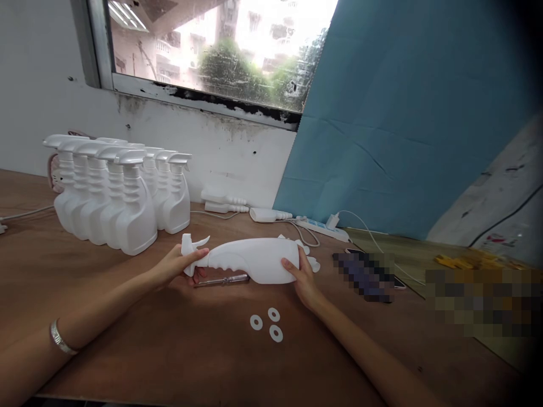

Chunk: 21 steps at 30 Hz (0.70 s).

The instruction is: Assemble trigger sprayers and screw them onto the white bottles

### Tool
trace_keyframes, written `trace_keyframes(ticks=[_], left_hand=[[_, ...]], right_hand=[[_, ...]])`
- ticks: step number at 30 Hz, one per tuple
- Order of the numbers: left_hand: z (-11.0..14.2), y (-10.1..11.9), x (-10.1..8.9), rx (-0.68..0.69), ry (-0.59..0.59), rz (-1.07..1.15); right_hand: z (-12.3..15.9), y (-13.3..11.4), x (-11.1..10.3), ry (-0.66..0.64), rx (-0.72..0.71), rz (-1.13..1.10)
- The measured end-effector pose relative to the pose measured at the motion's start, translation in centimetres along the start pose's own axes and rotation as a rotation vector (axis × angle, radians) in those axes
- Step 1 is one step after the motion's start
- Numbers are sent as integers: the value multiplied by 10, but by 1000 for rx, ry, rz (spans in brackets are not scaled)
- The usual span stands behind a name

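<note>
A white spray bottle (254, 257) lies sideways between my two hands, its trigger head (189, 249) pointing left. My left hand (193, 263) is closed around the neck and the trigger head. At the other end, my right hand (302, 276) grips the bottle's base, thumb on the near side. Just below the bottle a slim screwdriver-like tool (224, 280) rests on the table. Nearer to me lie three white ring washers (275, 333). Small white parts (313, 264) show partly behind my right hand.
Several white spray bottles (136, 220) stand in rows at the left. Two white bottles without heads (265, 215) lie by the wall. A power strip (324, 228) with cables, a blurred phone (365, 274) and yellow items (470, 261) are on the right.
</note>
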<state>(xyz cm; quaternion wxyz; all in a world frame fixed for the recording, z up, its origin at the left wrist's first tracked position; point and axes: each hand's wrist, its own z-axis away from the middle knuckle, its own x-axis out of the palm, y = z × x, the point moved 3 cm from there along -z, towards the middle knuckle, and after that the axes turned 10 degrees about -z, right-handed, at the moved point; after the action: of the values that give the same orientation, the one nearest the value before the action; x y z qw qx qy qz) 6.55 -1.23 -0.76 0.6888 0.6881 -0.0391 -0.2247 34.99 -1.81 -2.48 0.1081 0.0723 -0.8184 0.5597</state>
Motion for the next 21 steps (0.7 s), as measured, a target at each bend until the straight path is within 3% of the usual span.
trace_keyframes(ticks=[3, 7, 10, 12, 17, 21], left_hand=[[3, 7, -1, 82, 12, 56], [15, 26, -4, 423, 53, -51], [19, 42, 0, 636, 173, -232], [16, 55, 8, 694, 286, -245], [0, 113, 24, 894, 479, 25], [4, 156, 12, 1015, 519, -27]], right_hand=[[1, 2, 3, 16, 87, -87], [7, 7, 13, -22, 277, -273], [15, 8, 23, -72, 359, -375], [20, 7, 30, -110, 375, -409], [26, 6, 40, -160, 377, -352], [25, 9, 40, -202, 414, -297]])
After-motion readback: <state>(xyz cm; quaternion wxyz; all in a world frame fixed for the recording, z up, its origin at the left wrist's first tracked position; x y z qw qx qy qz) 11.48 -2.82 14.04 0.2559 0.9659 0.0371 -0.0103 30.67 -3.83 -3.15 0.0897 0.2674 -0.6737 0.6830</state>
